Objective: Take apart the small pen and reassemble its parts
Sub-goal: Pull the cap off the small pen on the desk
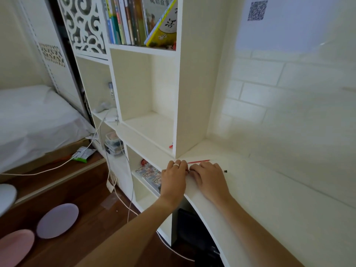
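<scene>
My left hand [174, 175] and my right hand [207, 177] rest close together on the white desk [269, 199], fingers curled toward each other around a small part that the fingers mostly hide. A thin red refill [198, 161] lies on the desk just beyond the knuckles. A small black piece [225, 171] lies on the desk to the right of my right hand. A ring sits on a finger of my left hand.
A white shelf unit [179, 93] stands at the desk's left end, with books [134, 20] on top and a small red item [170, 145] in the open cubby. Lower shelves hold a patterned box [152, 175]. Cables [123, 199] and round stools [57, 220] occupy the wooden floor.
</scene>
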`<move>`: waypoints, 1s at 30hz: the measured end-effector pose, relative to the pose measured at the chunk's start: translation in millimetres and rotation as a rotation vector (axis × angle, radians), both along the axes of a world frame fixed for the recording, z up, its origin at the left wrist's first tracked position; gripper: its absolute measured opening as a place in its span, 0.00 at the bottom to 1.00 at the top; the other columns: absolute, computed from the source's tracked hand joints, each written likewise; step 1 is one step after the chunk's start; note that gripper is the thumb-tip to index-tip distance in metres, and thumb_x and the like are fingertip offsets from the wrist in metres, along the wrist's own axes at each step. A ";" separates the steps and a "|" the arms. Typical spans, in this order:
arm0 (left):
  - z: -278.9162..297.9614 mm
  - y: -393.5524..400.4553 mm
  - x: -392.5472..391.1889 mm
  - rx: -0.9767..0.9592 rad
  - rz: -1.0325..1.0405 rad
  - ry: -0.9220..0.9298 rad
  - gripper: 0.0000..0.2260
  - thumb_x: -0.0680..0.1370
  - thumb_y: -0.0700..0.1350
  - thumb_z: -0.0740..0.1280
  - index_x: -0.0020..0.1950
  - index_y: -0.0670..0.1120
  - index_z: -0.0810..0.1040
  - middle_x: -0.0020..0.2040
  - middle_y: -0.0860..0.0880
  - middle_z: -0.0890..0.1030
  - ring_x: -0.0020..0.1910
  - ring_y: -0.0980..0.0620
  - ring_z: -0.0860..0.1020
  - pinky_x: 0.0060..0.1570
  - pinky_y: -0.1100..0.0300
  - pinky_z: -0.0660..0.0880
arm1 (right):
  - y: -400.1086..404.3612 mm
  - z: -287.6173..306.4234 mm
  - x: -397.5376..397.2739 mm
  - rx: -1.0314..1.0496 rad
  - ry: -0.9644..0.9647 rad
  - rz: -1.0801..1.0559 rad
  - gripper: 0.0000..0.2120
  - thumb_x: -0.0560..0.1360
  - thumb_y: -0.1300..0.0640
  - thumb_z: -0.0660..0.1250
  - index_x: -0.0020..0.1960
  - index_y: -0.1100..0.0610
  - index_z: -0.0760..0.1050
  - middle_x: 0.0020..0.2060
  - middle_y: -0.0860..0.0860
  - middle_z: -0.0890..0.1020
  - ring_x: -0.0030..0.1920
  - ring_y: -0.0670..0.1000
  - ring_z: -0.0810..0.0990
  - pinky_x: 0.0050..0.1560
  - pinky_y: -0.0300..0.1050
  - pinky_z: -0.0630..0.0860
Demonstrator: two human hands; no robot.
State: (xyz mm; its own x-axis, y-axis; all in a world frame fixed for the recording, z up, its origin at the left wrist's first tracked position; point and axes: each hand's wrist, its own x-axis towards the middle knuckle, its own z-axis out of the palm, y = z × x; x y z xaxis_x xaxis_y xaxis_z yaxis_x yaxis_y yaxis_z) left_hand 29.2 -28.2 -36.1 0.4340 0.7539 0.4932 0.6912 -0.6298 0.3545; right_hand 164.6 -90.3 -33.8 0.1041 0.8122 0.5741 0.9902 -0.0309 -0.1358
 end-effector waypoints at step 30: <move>11.0 19.9 -14.6 -0.120 0.165 0.000 0.05 0.76 0.40 0.59 0.49 0.41 0.73 0.51 0.43 0.75 0.52 0.44 0.71 0.55 0.51 0.73 | 0.5 -3.2 -4.1 0.032 -0.025 -0.202 0.13 0.78 0.55 0.54 0.49 0.52 0.78 0.39 0.47 0.78 0.42 0.52 0.75 0.46 0.49 0.68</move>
